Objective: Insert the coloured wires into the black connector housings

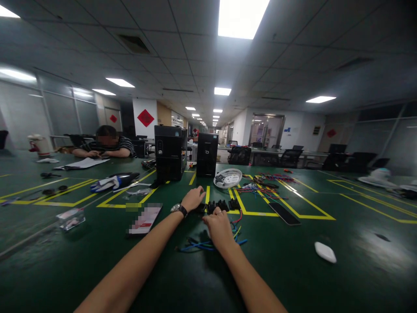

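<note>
My left hand [193, 199], with a watch on its wrist, lies palm down at the left end of a row of small black parts [222, 204]. Its fingers are stretched forward and slightly apart. Close by, my right hand [217, 223] wears a ring and has its fingers curled in a pinch at the near side of that row; whatever is between the fingertips is hidden. A red wire [241, 215] runs from the right end of the row. Loose blue and green wires [197, 245] lie on the table below my right hand.
On the green table [182, 282] are two black cases [207, 154], a white basket [223, 182], bundled coloured wires [263, 190], a dark slab [284, 214], a white case [325, 252], a phone-like device [145, 219] and a clear box [71, 218]. A person [106, 143] leans on the far left.
</note>
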Demonstrator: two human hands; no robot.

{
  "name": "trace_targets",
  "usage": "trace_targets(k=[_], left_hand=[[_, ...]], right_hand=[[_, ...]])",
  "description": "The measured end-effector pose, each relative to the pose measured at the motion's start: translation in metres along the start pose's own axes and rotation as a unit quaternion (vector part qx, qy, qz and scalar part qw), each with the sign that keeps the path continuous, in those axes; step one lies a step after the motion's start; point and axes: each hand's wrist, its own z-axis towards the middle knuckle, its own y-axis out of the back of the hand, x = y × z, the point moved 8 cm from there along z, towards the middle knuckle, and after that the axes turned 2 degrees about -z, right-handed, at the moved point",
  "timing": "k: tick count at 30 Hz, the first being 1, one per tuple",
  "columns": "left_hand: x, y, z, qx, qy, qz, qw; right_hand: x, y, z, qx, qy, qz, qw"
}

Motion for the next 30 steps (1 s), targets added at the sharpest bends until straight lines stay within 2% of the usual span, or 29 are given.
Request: trace_targets(k=[4, 6, 12, 15, 18, 22, 26, 30], left_hand=[[-0.021, -0.012, -0.021, 0.049, -0.094, 0.023, 0.994], [-0.02, -0.015, -0.026, 0.058, -0.096, -0.008, 0.994], [0.0, -0.007, -0.01, 0.027, -0.013, -0.094, 0.995], [0.013, -0.001, 0.001, 0.002, 0.039, -0.108, 0.993], [0.026, 0.0, 0.008, -0.011, 0.086, -0.117, 0.989], [0.035, -0.006, 0.016, -0.018, 0.118, -0.122, 0.985], [0.038, -0.014, 0.024, -0.011, 0.127, -0.116, 0.985], [0.043, -0.022, 0.035, 0.029, 0.153, -0.115, 0.981]], right_hand=[[-0.001, -0.005, -0.001, 0.042, -0.014, 0.007, 0.999], [0.001, -0.009, -0.001, 0.064, -0.019, 0.014, 0.998], [0.008, -0.01, -0.004, 0.09, -0.018, 0.053, 0.994], [0.019, -0.004, -0.008, 0.087, 0.027, 0.094, 0.991], [0.033, -0.001, -0.014, 0.112, 0.083, 0.116, 0.983], [0.04, -0.002, -0.019, 0.146, 0.101, 0.116, 0.977], [0.041, -0.002, -0.02, 0.151, 0.102, 0.118, 0.976], [0.04, -0.001, -0.022, 0.143, 0.085, 0.121, 0.979]])
